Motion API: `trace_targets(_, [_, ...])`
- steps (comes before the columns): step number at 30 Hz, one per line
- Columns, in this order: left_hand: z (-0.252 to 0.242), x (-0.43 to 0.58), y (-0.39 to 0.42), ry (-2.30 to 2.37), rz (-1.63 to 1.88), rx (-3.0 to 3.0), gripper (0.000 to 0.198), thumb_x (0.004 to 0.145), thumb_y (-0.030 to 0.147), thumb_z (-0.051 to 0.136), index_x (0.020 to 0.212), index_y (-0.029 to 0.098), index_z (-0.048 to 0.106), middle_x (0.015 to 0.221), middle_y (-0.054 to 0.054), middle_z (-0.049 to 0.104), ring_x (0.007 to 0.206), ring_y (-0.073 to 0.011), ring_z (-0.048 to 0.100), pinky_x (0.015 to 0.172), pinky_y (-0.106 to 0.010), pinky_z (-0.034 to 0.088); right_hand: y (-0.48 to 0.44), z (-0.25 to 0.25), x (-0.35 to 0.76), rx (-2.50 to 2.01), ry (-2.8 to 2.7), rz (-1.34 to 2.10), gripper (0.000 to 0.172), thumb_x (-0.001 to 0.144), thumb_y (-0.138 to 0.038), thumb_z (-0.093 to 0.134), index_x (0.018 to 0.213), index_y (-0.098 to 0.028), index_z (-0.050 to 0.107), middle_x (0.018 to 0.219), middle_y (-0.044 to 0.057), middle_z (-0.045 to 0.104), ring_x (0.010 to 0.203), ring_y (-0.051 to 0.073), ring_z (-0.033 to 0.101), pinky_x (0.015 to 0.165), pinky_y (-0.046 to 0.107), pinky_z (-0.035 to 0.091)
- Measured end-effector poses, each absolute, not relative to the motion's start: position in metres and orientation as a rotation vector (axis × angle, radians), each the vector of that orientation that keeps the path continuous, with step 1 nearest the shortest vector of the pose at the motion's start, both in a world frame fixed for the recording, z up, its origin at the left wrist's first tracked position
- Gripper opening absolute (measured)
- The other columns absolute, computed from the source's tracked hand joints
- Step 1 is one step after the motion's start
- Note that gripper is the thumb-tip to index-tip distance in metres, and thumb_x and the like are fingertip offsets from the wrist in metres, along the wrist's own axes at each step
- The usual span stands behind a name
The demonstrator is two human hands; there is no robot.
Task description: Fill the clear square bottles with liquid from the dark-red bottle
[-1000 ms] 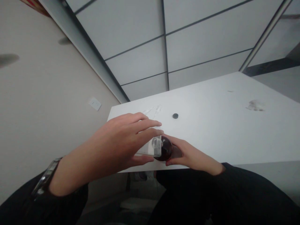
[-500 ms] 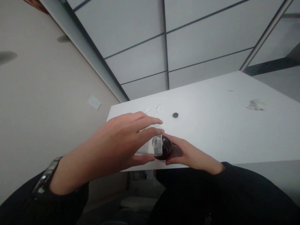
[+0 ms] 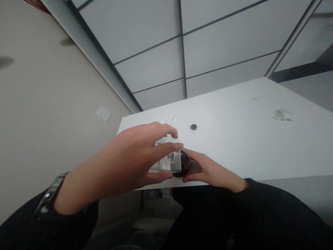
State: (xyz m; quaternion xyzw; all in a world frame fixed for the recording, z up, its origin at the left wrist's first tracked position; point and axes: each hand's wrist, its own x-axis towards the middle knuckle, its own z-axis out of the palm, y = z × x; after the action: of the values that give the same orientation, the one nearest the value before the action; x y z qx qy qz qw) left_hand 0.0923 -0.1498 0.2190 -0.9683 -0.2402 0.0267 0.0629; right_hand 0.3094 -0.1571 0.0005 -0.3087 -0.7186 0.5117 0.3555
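My left hand [image 3: 140, 152] grips a clear, box-like container [image 3: 175, 163] between thumb and fingers, its upper fingers bent over it. A round shape shows through the clear side. Right beside and partly behind the container is a dark brown rounded bottle [image 3: 185, 163]. My right hand [image 3: 201, 165] is wrapped round the right side of this bottle. The container overlaps the bottle's left part in view. Farther back on the white table [image 3: 229, 139] lies a small dark round cap [image 3: 193, 127].
Crumpled clear plastic [image 3: 283, 114] lies on the table's right side. Clear strips [image 3: 173, 120] lie behind my left hand. A wall with a socket [image 3: 103, 114] stands at the left, white panels [image 3: 156, 73] behind the table.
The upper fingers of my left hand have curled inward a little over the clear container. The whole view has shifted slightly; my right hand stays round the bottle.
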Motion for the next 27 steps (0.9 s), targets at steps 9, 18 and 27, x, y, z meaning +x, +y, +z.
trace_targets(9, [0.221,0.100,-0.148,-0.779,0.125,-2.931,0.051,0.091,0.040,0.078,0.138,0.024,0.063,0.131,-0.012,0.073,0.113,-0.0298,0.070,0.096,-0.043,0.057,-0.157,0.002,0.310,-0.802,-1.842,1.355,0.096,0.079,-0.047,0.092,0.162,-0.033,0.045,0.154,0.009,0.061,0.137,0.038,0.061,0.119,0.060,0.046])
trace_targets(18, [0.221,0.108,-0.149,-0.838,0.145,-2.994,0.071,0.090,0.034,0.080,0.153,0.024,0.048,0.135,-0.011,0.071,0.115,-0.0286,0.068,0.099,-0.042,0.054,-0.158,0.005,0.310,-0.793,-1.817,1.379,0.086,0.080,-0.045,0.091,0.156,-0.030,0.053,0.148,0.010,0.066,0.135,0.041,0.063,0.117,0.061,0.048])
trace_targets(27, [0.222,0.112,-0.150,-0.863,0.159,-3.030,0.081,0.091,0.029,0.079,0.160,0.025,0.037,0.136,-0.011,0.068,0.117,-0.0276,0.066,0.095,-0.038,0.053,-0.159,0.004,0.309,-0.812,-1.809,1.395,0.084,0.080,-0.044,0.091,0.154,-0.030,0.055,0.147,0.011,0.066,0.133,0.040,0.064,0.115,0.061,0.049])
